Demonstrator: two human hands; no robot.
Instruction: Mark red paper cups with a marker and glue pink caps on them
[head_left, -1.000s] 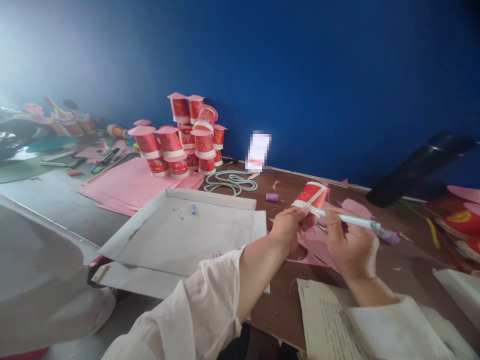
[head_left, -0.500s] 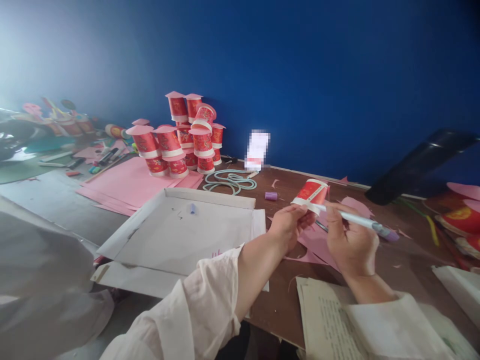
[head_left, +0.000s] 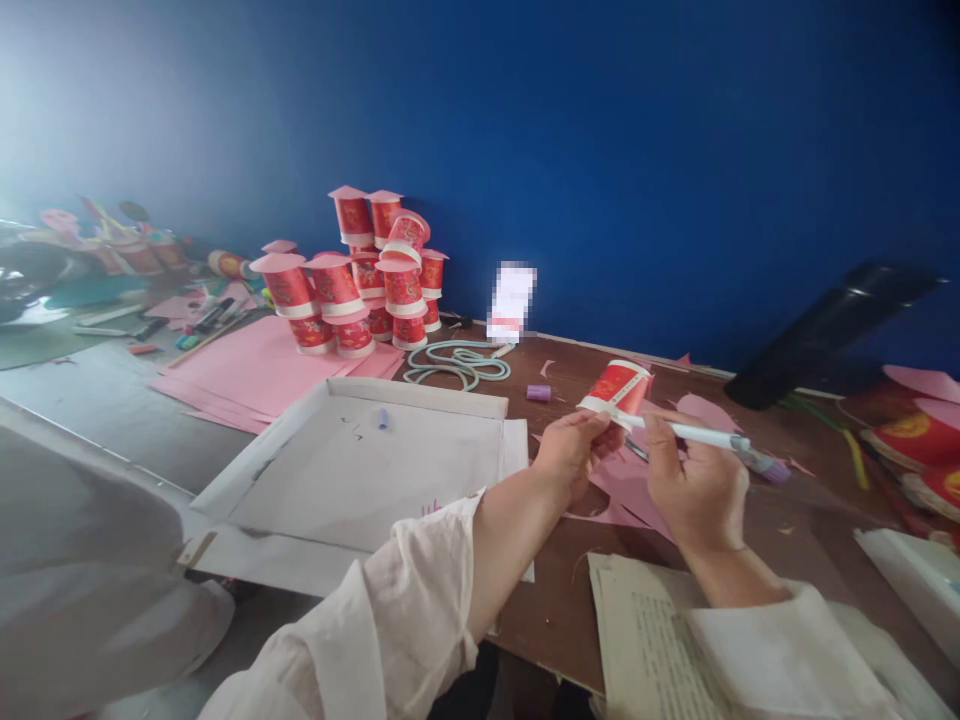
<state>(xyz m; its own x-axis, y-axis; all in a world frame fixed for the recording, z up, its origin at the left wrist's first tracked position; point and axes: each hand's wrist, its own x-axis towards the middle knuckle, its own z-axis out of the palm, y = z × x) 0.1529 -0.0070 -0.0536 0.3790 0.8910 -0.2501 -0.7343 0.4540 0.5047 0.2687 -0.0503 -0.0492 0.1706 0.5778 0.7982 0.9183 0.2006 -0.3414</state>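
Note:
My left hand (head_left: 574,450) grips a red paper cup (head_left: 616,385) by its white rim, tilted on its side with the rim towards me. A pale strip with small print runs down the cup's side. In my right hand (head_left: 697,490) is a white marker (head_left: 697,433), its tip against or very close to the white rim. Behind the right hand lies a tube with a purple end (head_left: 776,470), partly hidden. Pink paper scraps (head_left: 630,490) lie beneath both hands. A purple cap (head_left: 538,393) rests on the brown table beyond the left hand.
Left of my arm sits a shallow white box lid (head_left: 300,490) with a small blue cap (head_left: 383,419) inside. Beyond it are pink sheets (head_left: 225,375), stacked red cups (head_left: 337,290), a cable (head_left: 457,365) and a blurred phone (head_left: 511,300). Printed papers (head_left: 637,630) lie in front; a black cylinder (head_left: 825,335) stands right.
The view has shifted slightly. The marker's rear end now appears clear of the purple-ended tube behind it. Both hands keep their hold on the cup and marker.

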